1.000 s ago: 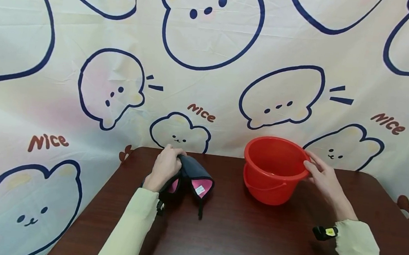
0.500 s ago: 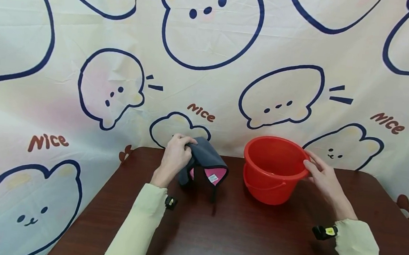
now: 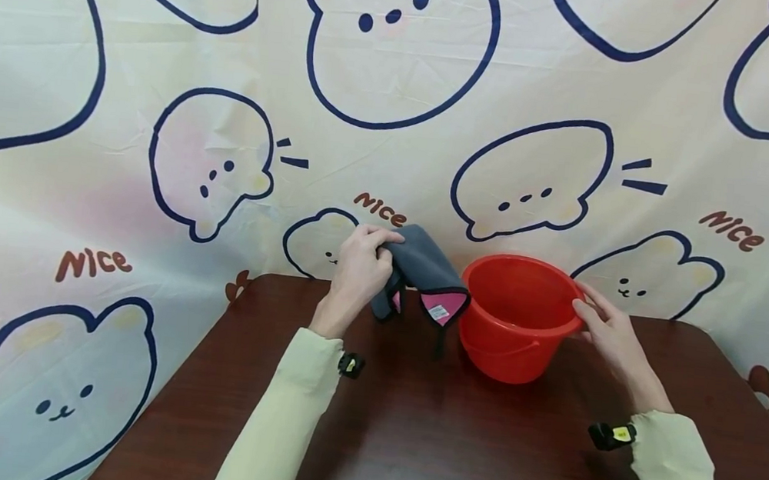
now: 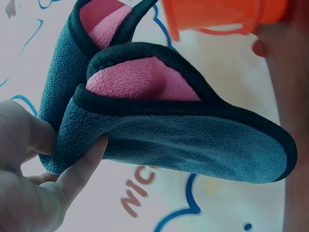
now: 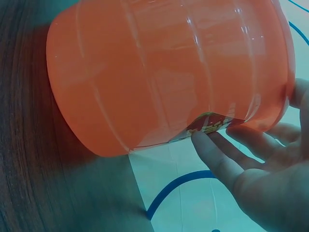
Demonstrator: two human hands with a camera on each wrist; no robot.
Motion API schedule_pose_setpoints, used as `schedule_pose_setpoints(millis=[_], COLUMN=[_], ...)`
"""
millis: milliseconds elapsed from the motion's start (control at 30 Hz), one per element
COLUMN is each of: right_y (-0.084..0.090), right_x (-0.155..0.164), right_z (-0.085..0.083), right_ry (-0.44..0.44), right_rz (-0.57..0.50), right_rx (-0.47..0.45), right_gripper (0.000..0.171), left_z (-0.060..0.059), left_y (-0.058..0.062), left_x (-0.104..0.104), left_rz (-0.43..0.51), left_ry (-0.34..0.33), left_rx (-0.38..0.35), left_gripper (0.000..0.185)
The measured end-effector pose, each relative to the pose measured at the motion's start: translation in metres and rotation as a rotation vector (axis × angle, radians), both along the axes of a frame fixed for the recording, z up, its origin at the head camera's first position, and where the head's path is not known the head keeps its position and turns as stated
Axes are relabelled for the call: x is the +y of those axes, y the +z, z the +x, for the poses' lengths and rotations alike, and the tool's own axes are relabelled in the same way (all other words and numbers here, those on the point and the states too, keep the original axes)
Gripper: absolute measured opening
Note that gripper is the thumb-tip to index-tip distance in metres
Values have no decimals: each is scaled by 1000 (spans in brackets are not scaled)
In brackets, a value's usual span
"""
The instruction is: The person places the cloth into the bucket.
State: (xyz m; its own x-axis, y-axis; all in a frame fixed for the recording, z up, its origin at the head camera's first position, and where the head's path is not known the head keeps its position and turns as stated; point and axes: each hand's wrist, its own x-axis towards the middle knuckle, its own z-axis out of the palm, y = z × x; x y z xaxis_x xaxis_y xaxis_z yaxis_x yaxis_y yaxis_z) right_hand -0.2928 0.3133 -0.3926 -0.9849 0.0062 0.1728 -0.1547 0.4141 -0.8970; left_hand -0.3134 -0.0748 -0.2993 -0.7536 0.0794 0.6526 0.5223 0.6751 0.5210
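inside the red bucket [image 3: 510,341], the bottom is hidden; it stands near the far edge of the desk [image 3: 462,448], fingers of the right hand [image 3: 614,347] pinching its rim. the left hand [image 3: 359,267] pinches the pink-lined grey cloth [image 3: 427,265], higher than earlier, beside the rim; contact there is unclear.

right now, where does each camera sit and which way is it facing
Head: worn on the head, facing forward and down at the table, grey cloth and red bucket; left fingers, right fingers and both sleeves show.
Left wrist: on that wrist, facing past the left fingers, which show, to the grey cloth and patterned backdrop.
Right wrist: on that wrist, facing the red bucket's side; the right fingers show.
Head and left wrist share the grey cloth and the red bucket.
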Motion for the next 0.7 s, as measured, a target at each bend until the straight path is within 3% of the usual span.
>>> schedule_pose_setpoints(millis=[300, 500, 700], right_y=[1, 1, 1], right_x=[1, 2, 4], right_z=[0, -1, -1], right_ry=[13, -1, 29], right_rz=[-9, 11, -10], right_rx=[-4, 0, 0], right_gripper=[61, 64, 65], left_z=[9, 17, 28], left_y=[22, 38, 48], left_x=[24, 44, 68], left_rz=[50, 97, 87], left_ry=[-73, -137, -195], left_rx=[36, 18, 35], left_gripper=[33, 35, 36])
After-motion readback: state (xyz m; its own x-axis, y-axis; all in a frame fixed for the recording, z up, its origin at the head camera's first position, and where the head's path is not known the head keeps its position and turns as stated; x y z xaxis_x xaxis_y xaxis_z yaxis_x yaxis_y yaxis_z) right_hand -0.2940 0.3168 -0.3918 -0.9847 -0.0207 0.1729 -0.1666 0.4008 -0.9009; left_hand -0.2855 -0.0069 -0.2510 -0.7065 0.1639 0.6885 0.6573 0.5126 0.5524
